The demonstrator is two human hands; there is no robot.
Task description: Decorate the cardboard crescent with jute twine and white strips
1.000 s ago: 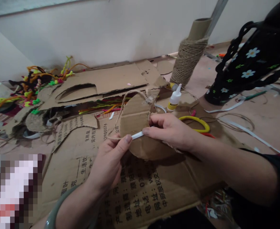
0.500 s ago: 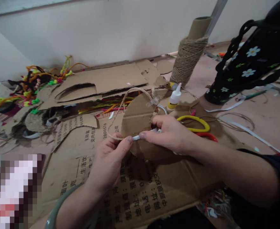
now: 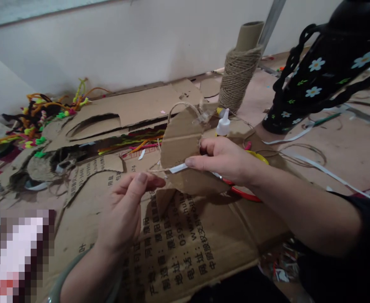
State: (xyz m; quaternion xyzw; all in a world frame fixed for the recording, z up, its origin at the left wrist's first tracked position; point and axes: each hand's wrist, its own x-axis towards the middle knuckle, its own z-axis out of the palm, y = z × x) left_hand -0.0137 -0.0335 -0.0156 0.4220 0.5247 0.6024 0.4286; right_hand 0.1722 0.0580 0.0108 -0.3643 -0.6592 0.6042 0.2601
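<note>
My right hand [image 3: 225,160] grips a rounded cut piece of cardboard [image 3: 185,145] by its right side. Its thumb presses on a short white strip [image 3: 178,168] lying across the piece. A length of jute twine [image 3: 158,171] runs from the strip to my left hand [image 3: 131,198], which looks closed on it at the thumb; the fingertips curl just left of the cardboard. The twine also loops over the piece's top, where a clear, shiny patch [image 3: 203,118] sits. Scissors with a red handle [image 3: 244,194] and a yellow handle [image 3: 260,157] lie partly hidden by my right hand.
A printed cardboard sheet [image 3: 222,235] lies beneath my hands. Beyond stand a small white glue bottle [image 3: 223,125], a twine roll [image 3: 240,75] and a black flowered bottle [image 3: 323,80]. Colourful fuzzy stems [image 3: 42,113] pile up at left; white strips [image 3: 339,176] lie at right.
My left hand has moved left, away from the white strip, and the twine now stretches straight between them. The cardboard piece has tilted and risen slightly; my right thumb stays on the strip.
</note>
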